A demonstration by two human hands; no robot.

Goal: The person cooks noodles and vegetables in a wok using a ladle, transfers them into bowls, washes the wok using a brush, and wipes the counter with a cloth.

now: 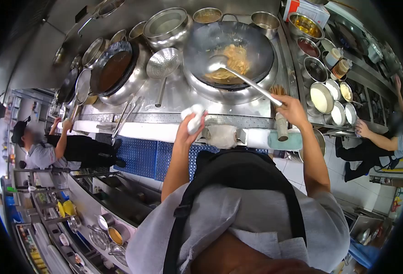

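My right hand (pixel 293 111) is closed round the handle end of a long metal ladle (pixel 251 83). The ladle's bowl lies inside a large dark wok (pixel 197 52), at the left side of some yellowish-brown food (pixel 236 60). My left hand (pixel 186 134) grips a bunched white cloth (pixel 194 118) in front of the stove, below the wok and apart from it. Between the hands, a folded cloth (pixel 222 136) lies at the stove's front edge. A bamboo brush (pixel 281 125) is just left of my right hand.
A perforated skimmer (pixel 164 64) rests left of the wok. Further left is a second wok (pixel 115 71) with brown liquid. Bowls of ingredients (pixel 321 97) line the right side. One person (pixel 41 155) stands at the left, another (pixel 379 139) at the right.
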